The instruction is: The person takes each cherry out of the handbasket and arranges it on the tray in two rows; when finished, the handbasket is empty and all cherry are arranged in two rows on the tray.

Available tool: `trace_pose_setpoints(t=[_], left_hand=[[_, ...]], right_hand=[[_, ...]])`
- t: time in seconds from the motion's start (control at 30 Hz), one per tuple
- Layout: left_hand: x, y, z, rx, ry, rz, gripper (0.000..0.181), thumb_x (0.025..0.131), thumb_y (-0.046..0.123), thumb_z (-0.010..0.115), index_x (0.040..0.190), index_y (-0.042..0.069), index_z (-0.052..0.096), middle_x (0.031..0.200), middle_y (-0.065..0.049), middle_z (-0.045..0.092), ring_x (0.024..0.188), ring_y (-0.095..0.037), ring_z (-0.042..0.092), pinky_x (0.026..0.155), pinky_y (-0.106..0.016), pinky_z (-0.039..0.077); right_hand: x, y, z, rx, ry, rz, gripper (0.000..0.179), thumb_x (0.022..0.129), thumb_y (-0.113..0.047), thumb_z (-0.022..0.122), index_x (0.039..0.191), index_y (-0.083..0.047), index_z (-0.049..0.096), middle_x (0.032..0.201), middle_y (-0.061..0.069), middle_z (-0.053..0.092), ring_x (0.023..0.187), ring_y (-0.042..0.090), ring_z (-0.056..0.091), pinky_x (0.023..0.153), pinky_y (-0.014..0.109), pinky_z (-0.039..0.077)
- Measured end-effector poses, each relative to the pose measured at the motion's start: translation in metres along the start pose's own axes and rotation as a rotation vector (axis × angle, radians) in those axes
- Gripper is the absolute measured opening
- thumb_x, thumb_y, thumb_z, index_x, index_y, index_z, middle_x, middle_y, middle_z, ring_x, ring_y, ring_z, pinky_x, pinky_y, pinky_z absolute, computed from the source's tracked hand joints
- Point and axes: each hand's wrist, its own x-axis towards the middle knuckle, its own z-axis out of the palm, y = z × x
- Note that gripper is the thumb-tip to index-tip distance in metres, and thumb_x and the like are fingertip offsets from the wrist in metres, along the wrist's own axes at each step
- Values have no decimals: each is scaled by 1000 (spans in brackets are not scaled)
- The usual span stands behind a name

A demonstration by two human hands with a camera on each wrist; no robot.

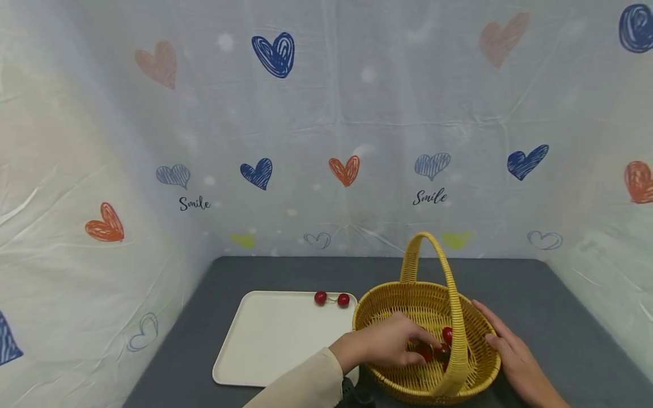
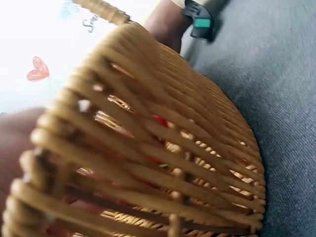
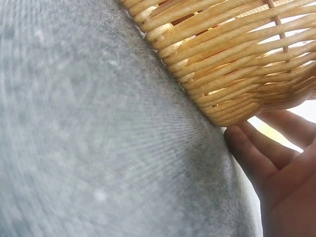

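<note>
A yellow wicker basket with a tall arched handle stands before me. My left hand reaches over its near left rim. Inside, its thumb and forefinger pinch a dark red cherry, partly hidden by the fingers. More cherries lie beside the fingertips, some behind the handle. My right hand rests against the basket's outer right side, fingers fairly straight. In the right wrist view, the fingers touch the lower wicker wall. The left wrist view looks closely at the weave, with red showing through the gaps.
Left of the basket lies a cream rectangular tray, its right edge close to the basket. Two cherries joined by stems sit at its far right corner. Beneath is a dark grey tabletop, enclosed by white sheeting printed with hearts.
</note>
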Motion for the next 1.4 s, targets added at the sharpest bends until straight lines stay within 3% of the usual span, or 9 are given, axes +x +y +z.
trace_pose_setpoints(t=[0.23, 0.3, 0.5, 0.7, 0.9, 1.13, 1.2, 1.3, 1.4], left_hand=[[3, 1, 5, 90, -4, -7, 33, 101, 11, 80, 133, 17, 81, 117, 10, 83, 83, 17, 63, 76, -1, 48], [4, 2, 5, 114, -16, -7, 32, 100, 14, 82, 131, 20, 82, 115, 13, 82, 83, 18, 61, 75, 0, 47], [9, 4, 9, 133, -82, -40, 31, 98, 22, 86, 129, 24, 83, 112, 18, 80, 86, 16, 61, 79, -1, 47], [7, 5, 9, 102, -66, -55, 29, 98, 22, 86, 127, 24, 83, 113, 18, 80, 91, 17, 63, 82, -1, 48], [-8, 6, -3, -133, 75, -53, 27, 101, 25, 83, 127, 20, 83, 115, 15, 81, 91, 21, 64, 82, -3, 54], [-33, 12, -18, -611, 274, -94, 29, 99, 13, 83, 128, 9, 81, 117, 2, 84, 98, 8, 75, 88, -20, 64], [-41, 14, -22, -733, 323, -106, 31, 99, 8, 82, 130, 7, 80, 119, -5, 84, 99, 3, 78, 90, -25, 66], [-54, 13, -26, -836, 392, -112, 35, 98, 5, 81, 133, 6, 79, 122, -11, 83, 103, -4, 80, 93, -29, 66], [-68, 10, -31, -842, 437, -89, 35, 98, 5, 80, 133, 6, 79, 127, -15, 81, 109, -8, 80, 97, -32, 66]], right_hand=[[1, 0, 0, 0, -12, 12, 55, 122, -28, 36, 176, -21, 27, 174, 20, 36, 130, -32, 27, 92, 5, 45], [1, 1, 0, 3, -16, 16, 55, 122, -27, 36, 176, -21, 26, 174, 23, 36, 130, -32, 28, 92, 5, 46], [0, 2, 0, -9, -8, 17, 55, 122, -28, 35, 176, -22, 27, 175, 1, 34, 131, -32, 27, 92, 4, 45], [2, 1, 1, -15, -11, 26, 55, 122, -27, 35, 176, -21, 28, 173, 23, 37, 130, -31, 29, 91, 8, 50], [3, 0, 0, -35, -35, 55, 56, 122, -30, 34, 176, -21, 25, 175, 22, 35, 129, -29, 29, 90, 15, 54], [2, 0, 0, -22, -40, 71, 56, 122, -30, 34, 177, -22, 24, 175, 17, 34, 131, -27, 32, 88, 20, 57], [2, 0, -1, -28, -47, 77, 56, 122, -30, 33, 177, -22, 23, 175, 20, 33, 140, -14, 41, 88, 20, 58], [2, 1, -1, -35, -51, 81, 56, 122, -31, 33, 177, -23, 22, 176, 18, 33, 141, -11, 42, 87, 20, 57], [2, 4, 0, -33, -48, 61, 56, 122, -29, 34, 177, -24, 23, 176, -6, 29, 136, -24, 33, 87, 20, 57]])
